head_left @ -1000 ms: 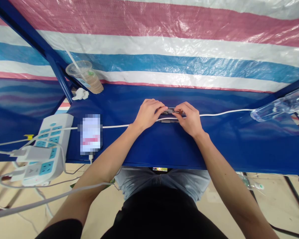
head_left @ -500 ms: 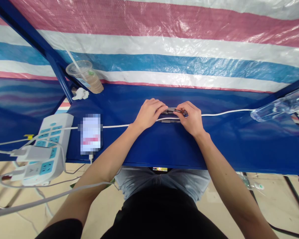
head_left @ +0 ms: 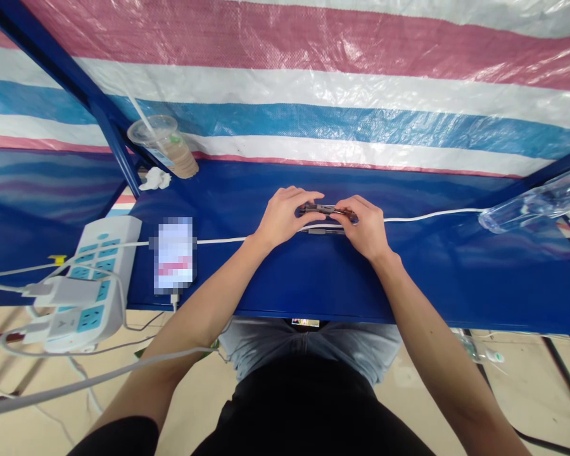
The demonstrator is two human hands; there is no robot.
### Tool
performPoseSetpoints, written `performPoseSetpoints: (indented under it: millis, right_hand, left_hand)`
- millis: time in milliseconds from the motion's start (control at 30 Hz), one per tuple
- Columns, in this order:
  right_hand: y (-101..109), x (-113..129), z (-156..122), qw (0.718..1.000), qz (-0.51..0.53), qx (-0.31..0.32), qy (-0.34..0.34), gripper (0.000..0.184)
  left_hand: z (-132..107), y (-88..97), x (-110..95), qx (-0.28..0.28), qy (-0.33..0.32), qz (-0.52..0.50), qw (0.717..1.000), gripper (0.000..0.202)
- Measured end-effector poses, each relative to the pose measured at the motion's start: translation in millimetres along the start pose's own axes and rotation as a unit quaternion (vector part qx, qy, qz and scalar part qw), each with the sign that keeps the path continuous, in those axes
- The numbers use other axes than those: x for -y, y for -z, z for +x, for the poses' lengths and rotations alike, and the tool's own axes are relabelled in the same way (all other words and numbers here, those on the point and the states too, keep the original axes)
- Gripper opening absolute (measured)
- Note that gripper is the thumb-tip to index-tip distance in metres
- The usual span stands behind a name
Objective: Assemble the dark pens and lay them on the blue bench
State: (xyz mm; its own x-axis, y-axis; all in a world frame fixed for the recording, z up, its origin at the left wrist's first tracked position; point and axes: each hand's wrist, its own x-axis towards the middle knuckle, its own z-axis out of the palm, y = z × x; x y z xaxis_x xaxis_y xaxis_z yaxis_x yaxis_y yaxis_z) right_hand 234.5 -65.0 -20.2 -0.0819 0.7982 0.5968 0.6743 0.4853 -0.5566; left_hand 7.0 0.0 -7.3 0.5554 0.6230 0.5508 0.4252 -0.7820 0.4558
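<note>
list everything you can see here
dark metal piece: 1, dark grey, held between both hands
slim dark strip: 1, dark grey, on the table just nearer the person
white cable: 1, white, running across the table
table: 1, blue, under everything
power strip: 1, white with blue sockets, left table end
phone: 1, screen blurred, beside the power strip
plastic cup with straw: 1, clear, tan drink, far left
tissue: 1, white, beside the cup
plastic bottle: 1, clear, lying far right
striped tarp: 1, pink, white and blue, behind the table
left hand: 1, on the dark metal piece
right hand: 1, on the dark metal piece
</note>
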Motion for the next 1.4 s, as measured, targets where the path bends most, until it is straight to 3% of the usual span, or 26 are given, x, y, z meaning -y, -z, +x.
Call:
performPoseSetpoints:
  millis: [100, 167, 500, 667, 733, 833, 933, 1033, 1167, 1300, 1400]
  right_hand:
    - [0.7, 0.2, 0.4, 1.0, -0.006, -0.009, 0.001, 0.008]
    - [0.8, 0.3, 0.4, 1.0, -0.009, -0.005, -0.002, 0.009]
    - [1.6, -2.3, -1.7, 0.999, 0.005, 0.021, -0.043, 0.017]
    - [5.3, 4.0, 1.8, 0.994, 0.045, -0.04, -0.088, 0.029]
    - [8.2, 7.6, 4.8, 0.981, 0.113, -0.075, -0.136, 0.037]
    - [14.6, 11.1, 10.4, 0.94, 0.264, -0.092, -0.198, 0.047]
    - [22.9, 11.7, 15.1, 0.888, 0.382, -0.041, -0.251, 0.065]
    - [29.9, 11.3, 17.0, 0.855, 0.429, 0.038, -0.289, 0.076]
    - [33.2, 12.0, 16.9, 0.836, 0.459, 0.077, -0.292, 0.071]
    - [33.4, 12.4, 17.7, 0.823, 0.486, 0.057, -0.288, 0.066]
    - [34.6, 10.5, 17.8, 0.819, 0.498, 0.048, -0.282, 0.067]
  left_hand:
    - [0.8, -0.4, -4.0, 0.065, 0.028, 0.007, 0.997, 0.044]
    - [1.0, -1.1, -4.5, 0.078, 0.032, 0.01, 0.996, 0.049]
    - [0.3, -2.9, 0.0, 0.033, -0.016, 0.02, 0.999, 0.038]
    - [0.4, -0.8, -1.4, -0.014, 0.013, 0.031, 0.999, 0.037]
    - [0.5, 0.2, -2.4, -0.045, 0.029, 0.029, 0.998, 0.039]
    - [0.4, 0.8, -3.9, -0.065, 0.042, 0.019, 0.997, 0.042]
    - [0.3, 0.2, -4.6, -0.062, 0.048, 0.006, 0.997, 0.044]
    - [0.3, 0.7, -4.5, -0.061, 0.053, 0.001, 0.997, 0.046]
    - [0.6, 5.7, -4.1, -0.06, 0.036, -0.013, 0.997, 0.043]
    - [1.3, 10.4, -5.6, -0.048, -0.009, -0.028, 0.998, 0.038]
    - [1.6, 10.2, -7.9, -0.028, -0.008, -0.027, 0.999, 0.039]
